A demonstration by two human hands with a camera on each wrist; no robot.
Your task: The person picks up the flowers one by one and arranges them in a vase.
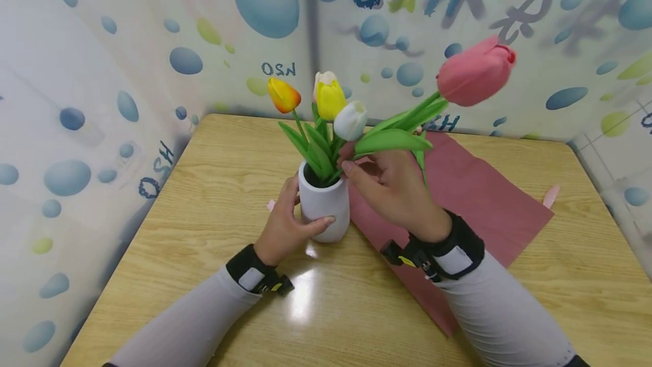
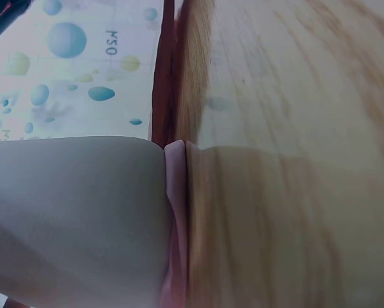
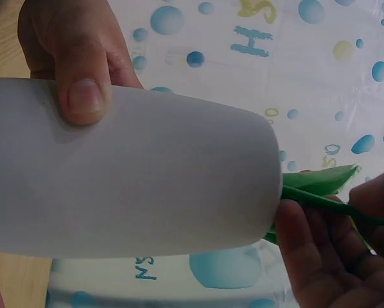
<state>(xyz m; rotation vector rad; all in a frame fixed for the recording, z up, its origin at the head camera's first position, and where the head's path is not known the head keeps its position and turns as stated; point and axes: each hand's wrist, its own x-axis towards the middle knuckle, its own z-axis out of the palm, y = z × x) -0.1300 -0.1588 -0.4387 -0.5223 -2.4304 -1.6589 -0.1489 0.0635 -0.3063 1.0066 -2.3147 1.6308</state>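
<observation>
A white vase [image 1: 326, 214] stands upright on the table, and my left hand [image 1: 290, 222] grips its left side, the thumb across the front. Several artificial tulips stand in it: an orange-yellow tulip [image 1: 284, 95], a yellow tulip [image 1: 330, 99] before a pale one, and a white tulip [image 1: 350, 120]. At the vase's right rim, my right hand [image 1: 394, 188] pinches the stem of a large pink tulip [image 1: 474, 75], whose head leans far out to the right. In the right wrist view the green stem [image 3: 314, 200] runs from the fingers into the vase mouth.
A dusty-rose sheet of paper [image 1: 474, 197] lies on the wooden table [image 1: 204, 197] right of the vase, under the right forearm. A small pink piece [image 1: 550, 196] pokes out at its right edge. A patterned wall covering [image 1: 229, 50] stands behind the table.
</observation>
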